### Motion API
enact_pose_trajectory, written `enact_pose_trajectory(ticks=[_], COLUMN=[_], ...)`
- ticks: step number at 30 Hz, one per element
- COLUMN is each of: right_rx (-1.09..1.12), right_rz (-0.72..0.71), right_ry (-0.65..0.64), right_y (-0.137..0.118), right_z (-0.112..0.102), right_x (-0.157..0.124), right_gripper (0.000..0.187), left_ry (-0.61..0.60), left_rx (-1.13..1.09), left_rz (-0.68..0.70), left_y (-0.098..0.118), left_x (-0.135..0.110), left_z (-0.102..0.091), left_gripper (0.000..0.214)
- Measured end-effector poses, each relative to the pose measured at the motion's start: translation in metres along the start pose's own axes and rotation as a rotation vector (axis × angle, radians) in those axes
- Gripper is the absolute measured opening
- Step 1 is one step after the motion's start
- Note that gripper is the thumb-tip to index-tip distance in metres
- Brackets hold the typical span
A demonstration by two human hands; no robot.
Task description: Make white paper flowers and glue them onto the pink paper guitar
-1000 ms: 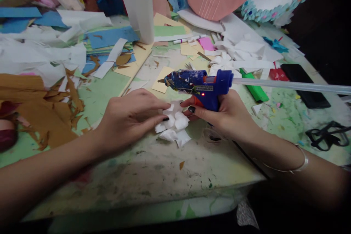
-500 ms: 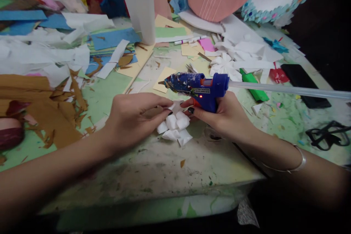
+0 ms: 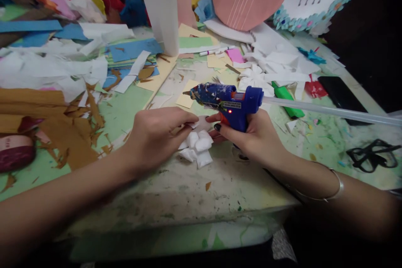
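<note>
A blue hot glue gun (image 3: pixel 220 99) with a red light and a long clear glue stick (image 3: pixel 329 111) rests in my right hand (image 3: pixel 260 134), its nozzle pointing left. My right fingertips reach toward the white paper flower (image 3: pixel 198 146), a cluster of puffy folded petals just above the table. My left hand (image 3: pixel 160 134) is closed in a pinch at the flower's upper left edge, on a small white piece of paper (image 3: pixel 194 124). The left fingertips partly cover that piece. Whether the right fingertips touch the flower I cannot tell.
Brown crepe paper (image 3: pixel 63 134) and white scraps (image 3: pixel 56 67) spread over the left. A white upright post (image 3: pixel 160 12) stands behind. To the right lie a green paper roll (image 3: pixel 287 99), a black phone (image 3: pixel 341 96) and black-framed glasses (image 3: pixel 373 155). A pink guitar-shaped piece (image 3: pixel 248 0) stands at the back.
The left fingertips have drawn slightly closer over the small white piece, and the flower has shifted a little to the left. The glue gun is held nearly the same. The whole view has moved slightly.
</note>
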State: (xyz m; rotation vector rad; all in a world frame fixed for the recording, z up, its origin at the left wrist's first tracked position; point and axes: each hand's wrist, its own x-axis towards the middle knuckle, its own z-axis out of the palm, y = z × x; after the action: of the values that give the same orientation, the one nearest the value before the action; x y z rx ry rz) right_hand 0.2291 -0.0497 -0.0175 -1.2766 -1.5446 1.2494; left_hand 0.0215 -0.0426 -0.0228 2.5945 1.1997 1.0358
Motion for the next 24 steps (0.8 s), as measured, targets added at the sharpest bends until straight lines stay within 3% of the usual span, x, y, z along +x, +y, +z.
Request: enact_pose_trajectory(ticks=[5,16,21,24], right_rx=[-0.024,0.002,0.023,-0.009], right_rz=[-0.005,0.012,-0.024,-0.099], right_ry=[0.000,0.009,0.070,0.134], right_y=[0.002,0.002,-0.002,-0.009], right_z=[0.001,0.001,-0.003,-0.009], right_x=[-0.001,0.000,0.001,0.002], right_gripper=[0.019,0.015,0.014,0.011], left_ry=[-0.025,-0.120,-0.178,-0.167], left_rx=[-0.114,-0.206,-0.255,-0.261], left_rz=[0.110,0.137,0.205,0.158], left_y=[-0.003,-0.012,-0.017,-0.017], left_x=[-0.002,-0.012,-0.013,-0.013], left_z=[-0.004,-0.015,-0.017,-0.016], left_gripper=[0.015,0.034,0.039,0.040])
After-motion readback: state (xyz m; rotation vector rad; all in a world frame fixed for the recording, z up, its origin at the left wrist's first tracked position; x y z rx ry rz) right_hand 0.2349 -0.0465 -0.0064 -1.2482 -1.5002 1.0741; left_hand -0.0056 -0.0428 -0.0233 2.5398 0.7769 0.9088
